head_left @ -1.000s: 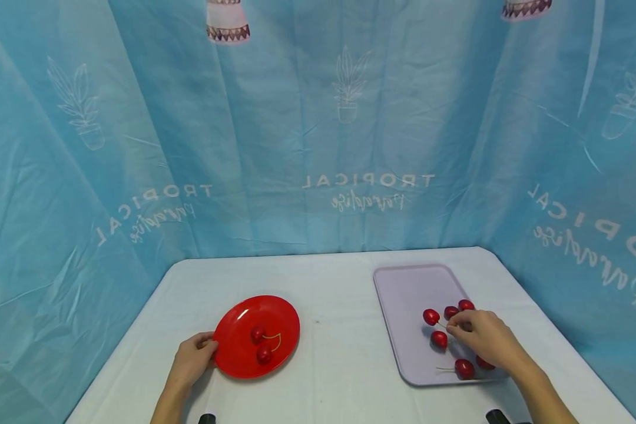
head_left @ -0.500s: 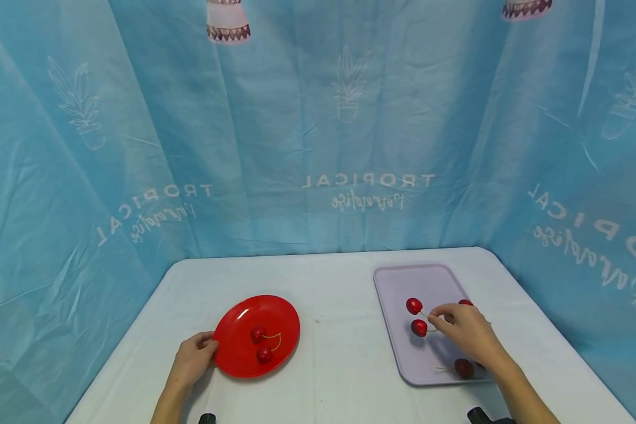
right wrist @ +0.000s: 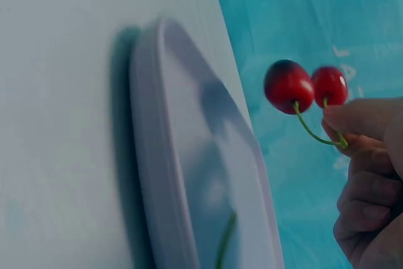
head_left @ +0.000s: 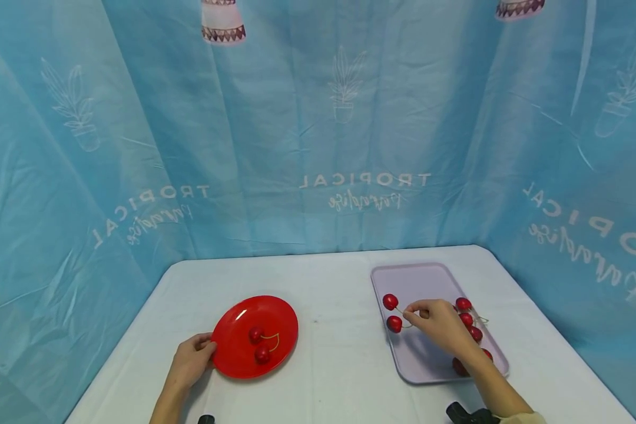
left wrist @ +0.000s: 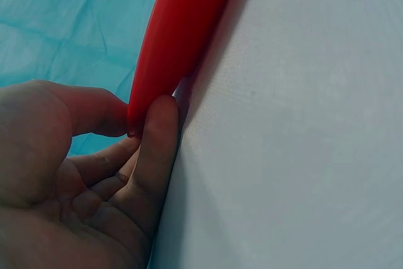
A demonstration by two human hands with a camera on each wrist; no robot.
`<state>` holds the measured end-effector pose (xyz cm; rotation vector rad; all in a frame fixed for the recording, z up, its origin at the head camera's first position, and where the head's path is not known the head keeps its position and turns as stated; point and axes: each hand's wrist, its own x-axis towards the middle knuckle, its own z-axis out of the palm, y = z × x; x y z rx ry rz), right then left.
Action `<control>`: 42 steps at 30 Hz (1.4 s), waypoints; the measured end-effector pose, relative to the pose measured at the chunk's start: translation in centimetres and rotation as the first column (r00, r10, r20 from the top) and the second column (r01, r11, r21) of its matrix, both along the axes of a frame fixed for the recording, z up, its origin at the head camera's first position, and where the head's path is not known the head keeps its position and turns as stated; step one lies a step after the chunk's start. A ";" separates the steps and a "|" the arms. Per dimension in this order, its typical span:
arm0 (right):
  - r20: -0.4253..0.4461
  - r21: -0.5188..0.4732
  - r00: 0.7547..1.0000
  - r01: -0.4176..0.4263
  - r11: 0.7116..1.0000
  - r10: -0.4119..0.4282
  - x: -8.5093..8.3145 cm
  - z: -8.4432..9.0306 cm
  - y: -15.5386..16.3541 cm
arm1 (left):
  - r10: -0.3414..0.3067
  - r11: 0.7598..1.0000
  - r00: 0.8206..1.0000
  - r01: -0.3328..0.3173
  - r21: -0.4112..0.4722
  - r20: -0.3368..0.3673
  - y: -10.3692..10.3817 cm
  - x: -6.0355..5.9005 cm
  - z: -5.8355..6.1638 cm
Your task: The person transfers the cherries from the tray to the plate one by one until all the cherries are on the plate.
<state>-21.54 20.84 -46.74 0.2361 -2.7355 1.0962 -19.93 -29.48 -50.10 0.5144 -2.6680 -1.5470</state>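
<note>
My left hand (head_left: 191,358) pinches the left rim of a round red plate (head_left: 233,341). In the left wrist view the thumb and fingers lie on either side of the plate's edge (left wrist: 182,23). Two cherries joined by their stems (head_left: 262,354) lie on that plate. Over the lilac tray (head_left: 408,280), thumb and index finger of my right hand (head_left: 440,327) pinch the green stems of a pair of cherries (head_left: 390,301). The right wrist view shows this red pair (right wrist: 288,86) hanging above the tray, near its left side.
Several more cherries (head_left: 475,333) lie along the tray's right side, some partly hidden by my right forearm. A white cloth covers the table (head_left: 339,341). Blue printed curtains (head_left: 265,129) stand behind and at both sides.
My right hand has moved left across the tray, carrying the pair of cherries from among the others toward the tray's left edge. The left hand and plate have stayed put.
</note>
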 end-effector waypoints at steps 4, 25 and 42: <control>0.021 -0.039 1.000 0.018 0.999 -0.017 -0.1 -0.2 -1.1 | -0.010 1.000 1.000 0.010 0.006 -0.004 -0.1 0.0 -0.1; 0.055 -0.135 0.996 -0.060 0.989 0.068 -1.4 -0.7 -6.4 | 0.010 1.000 1.000 -0.010 0.003 0.021 -0.2 0.2 0.6; 0.024 -0.154 0.987 -0.152 0.976 0.157 -2.5 -0.7 -10.5 | 0.018 1.000 0.999 -0.018 0.008 0.029 0.3 0.0 0.5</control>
